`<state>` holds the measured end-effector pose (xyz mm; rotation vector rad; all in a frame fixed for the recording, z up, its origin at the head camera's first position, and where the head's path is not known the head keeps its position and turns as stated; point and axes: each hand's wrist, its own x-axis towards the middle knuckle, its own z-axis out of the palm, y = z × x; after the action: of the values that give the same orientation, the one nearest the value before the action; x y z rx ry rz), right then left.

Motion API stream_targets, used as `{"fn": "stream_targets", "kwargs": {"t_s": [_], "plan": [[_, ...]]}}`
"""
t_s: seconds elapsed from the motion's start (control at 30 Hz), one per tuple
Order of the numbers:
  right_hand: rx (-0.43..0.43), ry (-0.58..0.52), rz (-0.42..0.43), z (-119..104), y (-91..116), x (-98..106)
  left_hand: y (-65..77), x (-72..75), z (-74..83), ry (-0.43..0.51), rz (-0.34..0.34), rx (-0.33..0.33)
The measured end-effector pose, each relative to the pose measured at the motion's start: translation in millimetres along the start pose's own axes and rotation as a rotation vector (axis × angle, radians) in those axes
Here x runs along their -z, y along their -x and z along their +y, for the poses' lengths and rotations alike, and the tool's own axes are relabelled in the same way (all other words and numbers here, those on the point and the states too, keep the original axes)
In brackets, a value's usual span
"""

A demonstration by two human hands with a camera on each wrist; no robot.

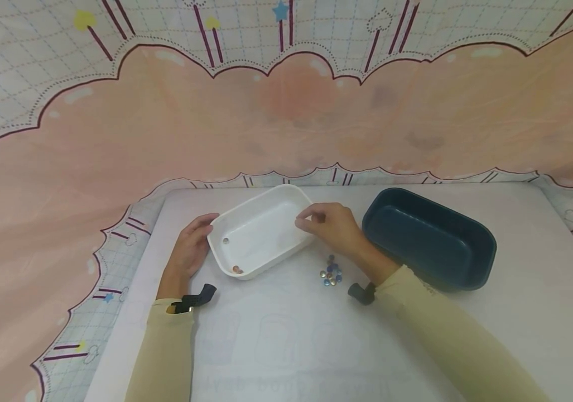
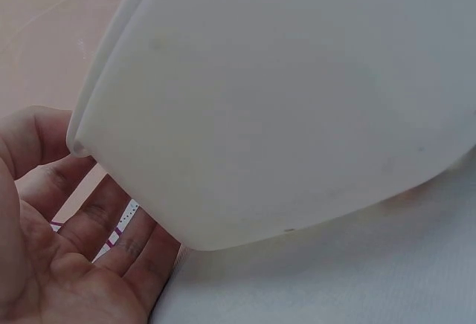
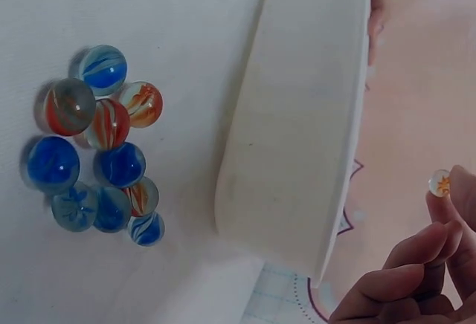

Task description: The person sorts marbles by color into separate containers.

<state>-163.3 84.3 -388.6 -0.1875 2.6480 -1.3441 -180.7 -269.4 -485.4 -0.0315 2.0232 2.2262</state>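
At the left end of a white rectangular dish, my left hand holds the rim corner, thumb at the edge and the other fingers against the outer end wall. Over the dish's right end, my right hand pinches a clear marble with an orange pattern between thumb and fingertip. Inside the dish, a few marbles lie near its left end and front corner. A cluster of several blue, orange and red swirled marbles sits on the table beneath my right forearm.
A dark blue rectangular dish stands on the right, just beyond my right forearm. The white table covering spreads under everything. A patterned peach curtain hangs along the back and left side.
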Motion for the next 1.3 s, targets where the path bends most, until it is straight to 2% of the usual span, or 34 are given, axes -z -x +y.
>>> {"fn": "stream_targets", "kwargs": {"t_s": [0.9,1.13,1.3], "plan": [[-0.028,-0.021,0.006,1.6,-4.6,-7.5,-1.6,2.0,-3.6,0.017,-0.013,-0.018],[-0.023,-0.042,0.018,7.9,-3.1,-4.3,-1.4,1.7,-4.0,-0.013,-0.004,-0.014],[-0.056,-0.055,0.018,13.1,-1.1,-3.8,-1.7,1.3,-4.2,-0.027,0.002,-0.016]]}}
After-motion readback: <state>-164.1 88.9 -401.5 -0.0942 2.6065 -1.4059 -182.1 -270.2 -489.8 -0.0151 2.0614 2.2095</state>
